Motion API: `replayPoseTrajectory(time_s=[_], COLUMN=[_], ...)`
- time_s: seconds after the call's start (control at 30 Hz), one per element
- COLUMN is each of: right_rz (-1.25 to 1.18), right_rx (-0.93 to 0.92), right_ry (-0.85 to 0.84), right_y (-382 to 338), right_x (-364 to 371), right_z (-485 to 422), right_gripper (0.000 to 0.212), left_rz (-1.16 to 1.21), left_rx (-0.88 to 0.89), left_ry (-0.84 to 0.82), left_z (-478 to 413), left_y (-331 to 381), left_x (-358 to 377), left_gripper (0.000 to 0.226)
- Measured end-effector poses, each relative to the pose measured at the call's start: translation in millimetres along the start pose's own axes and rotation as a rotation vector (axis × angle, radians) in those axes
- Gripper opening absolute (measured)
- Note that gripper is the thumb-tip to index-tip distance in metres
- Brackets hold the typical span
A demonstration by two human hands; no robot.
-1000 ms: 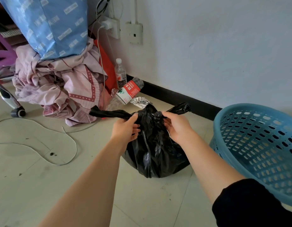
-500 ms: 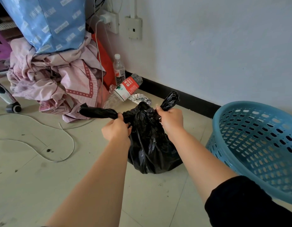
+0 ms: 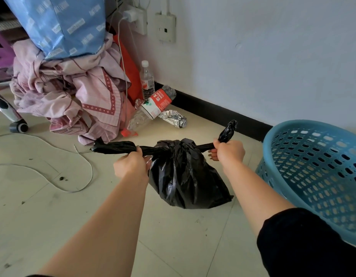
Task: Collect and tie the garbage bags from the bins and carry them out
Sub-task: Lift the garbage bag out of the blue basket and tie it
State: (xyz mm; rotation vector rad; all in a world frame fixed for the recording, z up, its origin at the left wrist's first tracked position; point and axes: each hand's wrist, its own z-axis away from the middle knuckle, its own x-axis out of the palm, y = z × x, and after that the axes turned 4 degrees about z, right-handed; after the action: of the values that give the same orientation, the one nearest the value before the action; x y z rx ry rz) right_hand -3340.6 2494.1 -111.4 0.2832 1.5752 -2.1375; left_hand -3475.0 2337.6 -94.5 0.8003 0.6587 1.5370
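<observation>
Left hand [image 3: 131, 164] and right hand [image 3: 229, 151] each clench twisted tail of black garbage bag [image 3: 185, 176]. Film soft, slippery, likely light; carry by knot.

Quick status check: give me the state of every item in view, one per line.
Garbage bag: on the floor, neck cinched, two ends pulled apart.
Left hand: gripping the left end.
Right hand: gripping the right end.
Blue basket: tilted, beside the bag.
Clear bottle: upright, capped.
Red-label bottle: lying down, crushed.
Charger: plugged in.
</observation>
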Motion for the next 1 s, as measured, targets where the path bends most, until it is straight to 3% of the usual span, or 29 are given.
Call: replayPoseTrajectory(time_s=[0.1,0.3,0.47,0.57,0.67,0.8,0.83,1.0], right_rz=[0.011,0.092,0.101,0.089,0.047,0.126,0.134,0.169], right_rx=[0.017,-0.137,-0.302,-0.394,-0.428,-0.426,-0.426,-0.438], right_ry=[0.024,-0.150,-0.131,-0.192,-0.290,-0.261,-0.263,-0.312], right_y=[5.3,-8.4,-24.3,-33.9,-40.2,-36.9,-36.0,-43.8], right_x=[-0.7,0.5,3.9,8.2,9.8,10.0,9.9,4.8], right_z=[-0.2,10.5,15.0,24.6,32.3,29.9,29.9,32.6], right_gripper=[0.030,0.027,0.018,0.027,0.033,0.042,0.044,0.035], left_rz=[-0.007,-0.146,-0.463,-0.594,-0.679,-0.718,-0.710,-0.449], left_rx=[-0.006,0.074,0.425,0.578,0.597,0.550,0.539,0.379], left_ry=[-0.048,-0.170,-0.279,-0.402,-0.479,-0.586,-0.592,-0.609], left_z=[2.8,-3.4,9.0,21.9,28.4,25.1,24.3,24.1], left_y=[-9.7,-4.2,2.1,6.9,7.8,1.7,-0.1,-4.4], left_x=[-3.9,2.9,17.7,24.0,25.3,18.4,17.3,19.9], left_gripper=[0.018,0.025,0.031,0.029,0.039,0.008,0.013,0.011])
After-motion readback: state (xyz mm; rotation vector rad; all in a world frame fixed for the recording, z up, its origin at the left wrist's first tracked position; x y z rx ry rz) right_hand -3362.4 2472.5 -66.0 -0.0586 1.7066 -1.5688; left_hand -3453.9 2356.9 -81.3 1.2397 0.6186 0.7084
